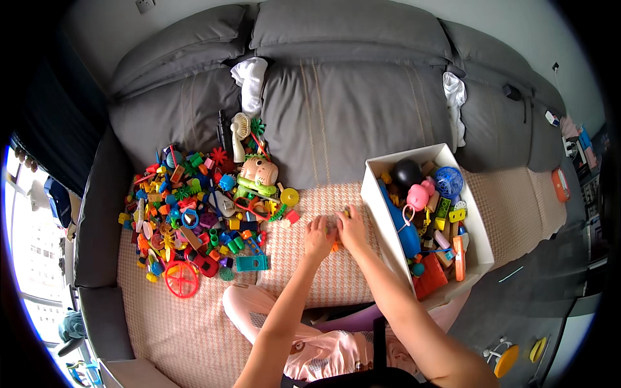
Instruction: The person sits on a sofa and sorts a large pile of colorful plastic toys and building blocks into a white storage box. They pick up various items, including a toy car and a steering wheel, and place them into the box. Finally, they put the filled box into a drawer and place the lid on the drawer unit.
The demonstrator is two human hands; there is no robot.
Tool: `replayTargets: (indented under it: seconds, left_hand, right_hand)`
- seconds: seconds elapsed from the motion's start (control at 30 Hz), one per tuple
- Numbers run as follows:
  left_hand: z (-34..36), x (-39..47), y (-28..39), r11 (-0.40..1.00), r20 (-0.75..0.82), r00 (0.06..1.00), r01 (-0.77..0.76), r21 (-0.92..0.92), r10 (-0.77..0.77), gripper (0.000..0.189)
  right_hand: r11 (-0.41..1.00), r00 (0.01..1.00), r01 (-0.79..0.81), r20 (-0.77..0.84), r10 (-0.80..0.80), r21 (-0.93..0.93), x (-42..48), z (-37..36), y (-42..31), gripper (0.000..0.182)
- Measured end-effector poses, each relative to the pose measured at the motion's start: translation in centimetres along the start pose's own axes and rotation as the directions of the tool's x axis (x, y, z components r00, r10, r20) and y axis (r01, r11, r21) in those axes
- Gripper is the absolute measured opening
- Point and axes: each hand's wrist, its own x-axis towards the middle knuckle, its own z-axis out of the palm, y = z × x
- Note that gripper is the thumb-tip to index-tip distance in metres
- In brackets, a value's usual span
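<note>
My left hand point(320, 238) and my right hand point(351, 228) are close together over the checked sofa cover point(291, 252), between a toy heap and a box. Small orange and dark pieces show at my fingers, too small to name; which hand holds them is unclear. On the left lies a big heap of mixed plastic toys and building blocks point(184, 203), with a red hoop point(182, 280), a teal tray-like piece point(252, 263) and a handheld fan point(240, 131). The white box point(388, 242) on the right holds a black ball point(406, 174), a pink toy point(418, 196), a blue openwork ball point(448, 182) and blocks.
The grey sofa backrest point(349, 29) runs behind, with white cloths point(251, 85) in its gaps. A grey armrest point(99, 208) borders the heap. A yellow-topped stool point(506, 361) stands on the floor at the lower right.
</note>
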Motion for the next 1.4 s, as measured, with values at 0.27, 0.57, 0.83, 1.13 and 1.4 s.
replayTargets:
  seconds: [0.27,0.57,0.83,1.13,1.4]
  left_hand:
    - [0.7,-2.7,0.1,0.972,-0.208,0.953,-0.232,-0.043,0.219,0.03]
    - [-1.0,-6.5,-1.8,0.998,-0.232,0.971,0.066,0.009,-0.062,0.02]
    - [-3.3,-4.6,-1.8,-0.042,0.067,0.697,0.053,-0.998,-0.714,0.027]
    - [-4.6,-1.1,19.1,-0.103,0.311,0.947,0.302,-0.948,-0.077,0.022]
    - [-3.6,-3.5,21.5,0.205,0.224,0.95,0.18,-0.962,0.218,0.038]
  right_hand:
    - [0.934,0.973,-0.217,-0.018,0.231,0.283,-5.4,-1.3,1.3,0.023]
    - [0.913,0.984,-0.161,-0.009,0.177,0.374,-11.6,-2.8,1.2,0.031]
    - [0.846,0.974,-0.051,-0.161,0.16,0.532,-11.8,-7.8,-1.9,0.035]
    - [0.907,0.826,0.07,-0.533,0.18,0.415,-12.4,-20.4,-3.0,0.048]
    - [0.986,0.824,-0.09,-0.545,0.154,0.143,-13.2,-22.1,-2.6,0.054]
